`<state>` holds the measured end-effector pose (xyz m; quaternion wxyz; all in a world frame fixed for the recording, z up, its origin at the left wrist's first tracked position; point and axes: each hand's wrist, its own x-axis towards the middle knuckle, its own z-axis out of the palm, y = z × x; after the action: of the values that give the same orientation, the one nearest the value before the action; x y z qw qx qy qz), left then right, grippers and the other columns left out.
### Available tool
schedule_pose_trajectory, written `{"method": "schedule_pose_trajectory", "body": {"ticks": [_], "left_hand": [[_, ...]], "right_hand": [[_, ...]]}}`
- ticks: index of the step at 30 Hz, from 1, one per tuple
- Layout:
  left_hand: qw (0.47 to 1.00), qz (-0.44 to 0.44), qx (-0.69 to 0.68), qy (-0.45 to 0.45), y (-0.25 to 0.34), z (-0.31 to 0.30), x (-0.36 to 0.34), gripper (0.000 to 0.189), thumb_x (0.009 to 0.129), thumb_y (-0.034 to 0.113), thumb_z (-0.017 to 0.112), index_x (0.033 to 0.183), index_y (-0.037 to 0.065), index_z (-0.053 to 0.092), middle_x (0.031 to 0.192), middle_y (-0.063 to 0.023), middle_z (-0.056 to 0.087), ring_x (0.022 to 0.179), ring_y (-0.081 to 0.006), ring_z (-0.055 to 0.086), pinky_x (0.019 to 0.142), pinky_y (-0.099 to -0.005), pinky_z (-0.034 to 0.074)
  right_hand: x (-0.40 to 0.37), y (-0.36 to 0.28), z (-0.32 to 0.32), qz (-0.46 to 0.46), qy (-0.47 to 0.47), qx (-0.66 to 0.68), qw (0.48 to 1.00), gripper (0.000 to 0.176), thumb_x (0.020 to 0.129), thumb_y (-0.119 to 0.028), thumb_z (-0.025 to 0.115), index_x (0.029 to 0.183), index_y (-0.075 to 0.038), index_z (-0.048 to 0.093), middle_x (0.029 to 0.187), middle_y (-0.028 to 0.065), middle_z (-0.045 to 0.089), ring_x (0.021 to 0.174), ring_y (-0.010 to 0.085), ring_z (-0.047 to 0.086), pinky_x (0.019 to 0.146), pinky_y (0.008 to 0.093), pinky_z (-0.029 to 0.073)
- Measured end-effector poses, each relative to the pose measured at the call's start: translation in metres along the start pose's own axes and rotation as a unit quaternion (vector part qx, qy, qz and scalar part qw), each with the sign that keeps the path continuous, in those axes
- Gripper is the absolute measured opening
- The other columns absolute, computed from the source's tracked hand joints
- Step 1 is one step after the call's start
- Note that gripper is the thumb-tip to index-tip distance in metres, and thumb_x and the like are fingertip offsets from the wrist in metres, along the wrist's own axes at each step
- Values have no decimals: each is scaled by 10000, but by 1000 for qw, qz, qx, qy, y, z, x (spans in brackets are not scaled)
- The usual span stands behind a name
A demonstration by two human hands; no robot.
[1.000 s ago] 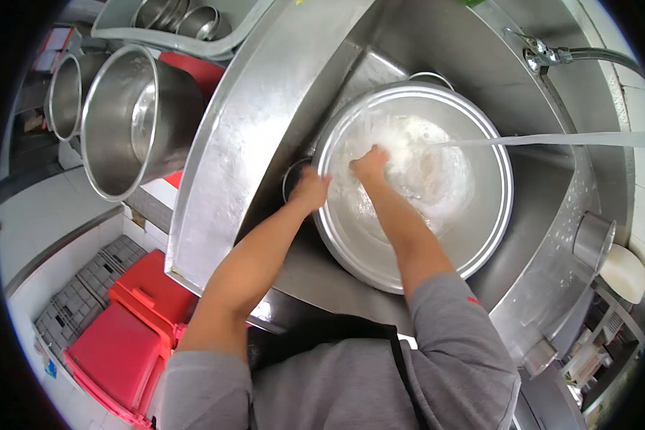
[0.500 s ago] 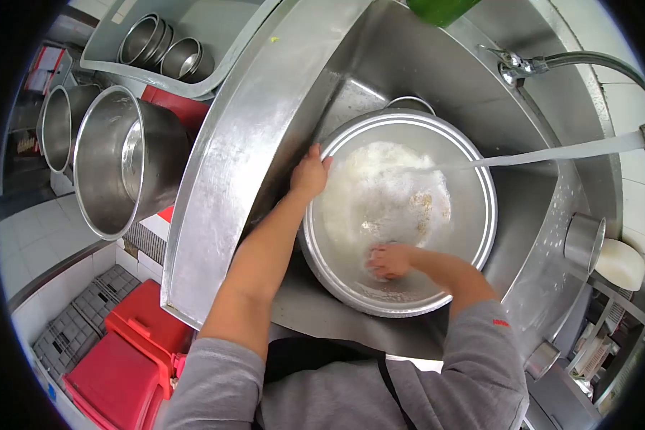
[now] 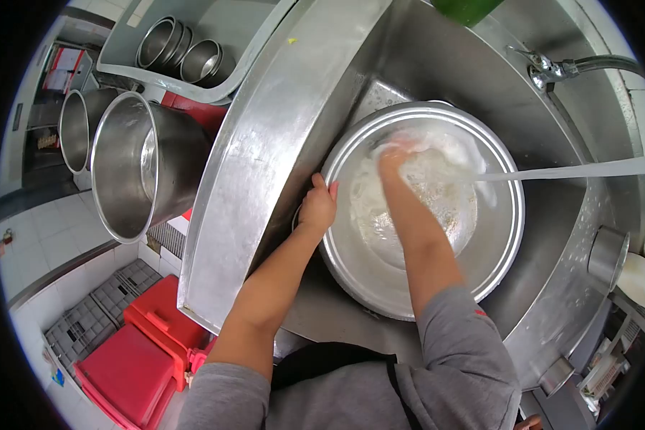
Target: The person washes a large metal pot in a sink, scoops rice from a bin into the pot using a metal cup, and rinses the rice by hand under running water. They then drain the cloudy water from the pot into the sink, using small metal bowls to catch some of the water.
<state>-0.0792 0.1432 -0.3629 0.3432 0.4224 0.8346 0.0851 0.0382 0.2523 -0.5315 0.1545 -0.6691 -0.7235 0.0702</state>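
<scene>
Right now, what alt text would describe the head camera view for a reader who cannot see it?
Seen from above, a person's left hand grips the rim of a large steel pot in a steel sink, while the right hand is inside it in foamy water. A stream of water runs in from the right.

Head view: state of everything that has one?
Large round steel basin: in stainless steel sink, holds foamy water.
Water stream: running into basin.
Left hand: grips basin rim.
Right hand: in the foam, blurred; grip unclear.
Big steel pot: tipped on its side, unlidded.
</scene>
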Motion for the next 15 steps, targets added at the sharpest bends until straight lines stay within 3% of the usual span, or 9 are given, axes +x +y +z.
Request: {"method": "schedule_pose_trajectory", "body": {"ticks": [3, 5, 7, 8, 10, 11, 13, 14, 15], "left_hand": [[1000, -10, 14, -5, -1, -3, 2, 407, 863, 360, 361, 973, -31, 323, 778, -291, 554, 747, -433, 548, 673, -491, 440], [999, -34, 21, -27, -5, -3, -4, 441, 863, 382, 341, 1002, -35, 325, 801, -283, 560, 767, -420, 555, 697, -480, 442], [996, -72, 19, -54, -19, 1, -11, 488, 864, 396, 322, 1059, -51, 327, 821, -284, 562, 792, -413, 555, 720, -470, 440], [998, -45, 32, -44, -39, 20, -14, 505, 863, 408, 311, 1043, -59, 379, 806, -274, 568, 756, -396, 570, 711, -446, 452], [976, -108, 2, -191, -49, 27, -30, 545, 857, 435, 297, 986, -60, 486, 773, -241, 584, 676, -351, 593, 677, -408, 472], [922, -187, -41, -338, -37, 12, -39, 569, 851, 451, 295, 943, -54, 540, 756, -218, 593, 632, -323, 603, 653, -394, 481], [877, -199, 86, -429, -24, -2, -64, 604, 835, 486, 298, 896, -44, 579, 733, -189, 603, 550, -274, 599, 574, -397, 481], [863, -62, 189, -464, -8, -26, -71, 504, 815, 437, 395, 936, -12, 590, 778, -172, 612, 596, -266, 604, 538, -403, 469], [868, -6, 263, -421, -3, -25, -63, 469, 814, 406, 414, 977, -8, 561, 825, -173, 604, 668, -284, 596, 593, -404, 466]], "right_hand": [[-62, -48, -4, -46, 87, 256, 962, 527, 805, -219, 427, 1234, 51, 284, 1227, 305, 315, 1142, 437, 310, 985, 448, 205], [-110, -37, -56, -188, -78, 301, 931, 520, 802, -231, 425, 1226, 33, 279, 1182, 312, 354, 1097, 458, 343, 928, 460, 296], [-131, -7, -76, -163, -319, 254, 898, 554, 778, -220, 458, 1212, 73, 277, 1172, 328, 347, 1124, 455, 298, 940, 470, 265], [-124, -10, -84, -85, -373, 233, 894, 546, 771, -218, 472, 1201, 69, 295, 1170, 329, 347, 1127, 455, 291, 940, 468, 263], [-111, -18, -109, 78, -476, 183, 856, 530, 755, -212, 500, 1178, 60, 331, 1167, 331, 347, 1135, 454, 276, 941, 466, 259], [-125, -15, -96, 7, -377, 165, 911, 509, 752, -219, 511, 1153, 55, 359, 1162, 329, 351, 1127, 452, 286, 934, 464, 268], [-177, -1, -59, -136, -162, 113, 971, 469, 745, -232, 533, 1103, 46, 414, 1152, 326, 359, 1113, 447, 308, 920, 460, 287], [-184, 11, -75, -179, -239, 205, 932, 465, 740, -243, 539, 1099, 32, 432, 1172, 297, 355, 1117, 441, 305, 923, 466, 279], [-187, 36, -94, -219, -315, 291, 877, 461, 734, -255, 545, 1094, 18, 451, 1192, 269, 352, 1120, 434, 302, 925, 472, 272]]}}
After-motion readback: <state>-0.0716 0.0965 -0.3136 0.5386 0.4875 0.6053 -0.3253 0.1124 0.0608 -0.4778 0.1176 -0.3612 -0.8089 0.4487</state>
